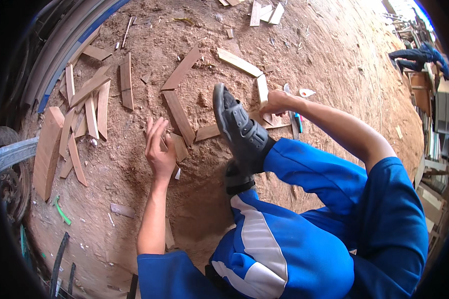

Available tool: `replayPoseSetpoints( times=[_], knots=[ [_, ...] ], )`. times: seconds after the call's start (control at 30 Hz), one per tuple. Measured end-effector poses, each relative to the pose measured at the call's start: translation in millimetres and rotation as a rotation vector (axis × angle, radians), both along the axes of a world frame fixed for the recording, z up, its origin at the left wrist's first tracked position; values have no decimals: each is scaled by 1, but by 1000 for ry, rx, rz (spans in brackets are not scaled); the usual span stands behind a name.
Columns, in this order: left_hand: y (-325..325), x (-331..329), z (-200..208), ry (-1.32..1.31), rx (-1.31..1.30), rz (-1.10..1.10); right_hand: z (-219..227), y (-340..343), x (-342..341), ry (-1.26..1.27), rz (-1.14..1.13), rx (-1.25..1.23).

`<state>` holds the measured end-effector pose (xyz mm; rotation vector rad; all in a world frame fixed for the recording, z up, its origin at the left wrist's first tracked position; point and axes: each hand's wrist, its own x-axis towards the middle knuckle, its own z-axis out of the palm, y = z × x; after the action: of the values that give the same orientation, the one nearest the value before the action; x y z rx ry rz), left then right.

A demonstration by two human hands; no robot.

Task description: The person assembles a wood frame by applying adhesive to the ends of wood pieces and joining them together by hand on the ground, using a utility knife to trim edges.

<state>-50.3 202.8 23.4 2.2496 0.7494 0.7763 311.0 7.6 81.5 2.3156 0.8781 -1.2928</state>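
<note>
The right hand bends its fingers over the near end of a pale, flat wooden strip lying on the brown dirt floor; whether that grip clamps it, I cannot tell. The left hand's grip is apart, just left of a long reddish-brown wooden strip.

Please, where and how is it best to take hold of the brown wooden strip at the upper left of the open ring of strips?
Probably pinch the brown strip across its middle, bringing the left hand from the left, over both long edges. It is narrow and lies on the ground; those edges look free, while its lower end meets another strip.
</note>
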Motion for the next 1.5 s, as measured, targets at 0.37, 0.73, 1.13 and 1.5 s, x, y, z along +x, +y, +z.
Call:
replayPoseSetpoints(
  times=[0.37, 0.73, 1.13, 1.5],
  knots=[
    [62, -17, 19, -310, -414, 350, -32, -12, 15, 132, 2, -28],
    [32, -18, 23, 7, -369, 67, -2, 17, 2, 266, 6, -10],
    [32, 36, 57, 279, -407, -370, -10, -14, -4, 174, -36, 273],
    [58, 55, 95, 820, -240, -790, -35, -23, -1, 116, 17, 366]
  ],
)
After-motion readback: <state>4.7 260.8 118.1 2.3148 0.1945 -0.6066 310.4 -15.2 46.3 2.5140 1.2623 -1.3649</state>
